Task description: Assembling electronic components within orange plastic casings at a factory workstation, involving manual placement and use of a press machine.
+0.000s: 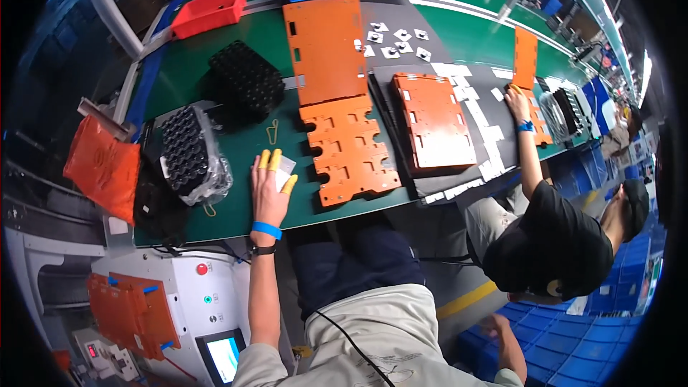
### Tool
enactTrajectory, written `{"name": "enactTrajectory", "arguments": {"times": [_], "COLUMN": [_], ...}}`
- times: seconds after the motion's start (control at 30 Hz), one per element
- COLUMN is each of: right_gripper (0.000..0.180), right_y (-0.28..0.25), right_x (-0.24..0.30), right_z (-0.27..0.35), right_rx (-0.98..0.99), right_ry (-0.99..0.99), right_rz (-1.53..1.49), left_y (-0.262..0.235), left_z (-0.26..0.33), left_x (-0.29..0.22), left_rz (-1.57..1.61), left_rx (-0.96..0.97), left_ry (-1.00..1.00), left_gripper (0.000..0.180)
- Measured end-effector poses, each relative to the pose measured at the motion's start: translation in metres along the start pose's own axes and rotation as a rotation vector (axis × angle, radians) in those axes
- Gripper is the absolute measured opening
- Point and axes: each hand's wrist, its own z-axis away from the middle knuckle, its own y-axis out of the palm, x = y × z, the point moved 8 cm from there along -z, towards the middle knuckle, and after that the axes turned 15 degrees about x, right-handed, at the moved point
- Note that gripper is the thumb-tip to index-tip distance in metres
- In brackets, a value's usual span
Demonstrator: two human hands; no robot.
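Note:
My left hand is on the green table, yellow covers on several fingertips. Between its thumb and fingers is a white square piece, apparently held there. To its right lies an orange panel with notched edges, meeting a flat orange panel at its far end. A bent yellow loop is just beyond my fingertips. My right hand is low at the right, away from the table, beside blue crates; its fingers are smeared, and whether they hold anything is unclear.
A black studded tray and a plastic-wrapped black tray stand left, near a red bin and an orange bag. Right are a stacked orange panel, small white pieces and a co-worker. A control box is below left.

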Motion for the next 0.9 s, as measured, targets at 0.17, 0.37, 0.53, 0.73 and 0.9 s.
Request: {"name": "enactTrajectory", "arguments": {"times": [0.17, 0.37, 0.53, 0.73, 0.9], "right_gripper": [0.044, 0.024, 0.071, 0.07, 0.062], "right_y": [0.067, 0.009, -0.021, -0.033, -0.032], "right_x": [0.355, 0.472, 0.548, 0.559, 0.558], "right_z": [0.227, 0.443, 0.411, 0.383, 0.383], "right_rx": [-0.535, -1.252, -1.155, -1.22, -1.267], "right_ry": [-0.871, -1.613, -1.378, -1.49, -1.439], "right_rz": [0.794, 0.642, 1.002, 1.023, 1.055], "left_y": [-0.035, -0.017, 0.086, 0.108, 0.119], "left_z": [0.015, 0.006, -0.045, -0.059, -0.059], "left_x": [-0.044, -0.183, -0.217, -0.209, -0.207], "left_rz": [0.053, 0.18, 0.176, 0.269, 0.289], "left_rx": [-0.228, -0.048, 0.222, 0.198, 0.257], "left_ry": [0.027, 0.312, 0.207, 0.13, 0.09], "left_gripper": [0.061, 0.036, 0.039, 0.036, 0.034]}}
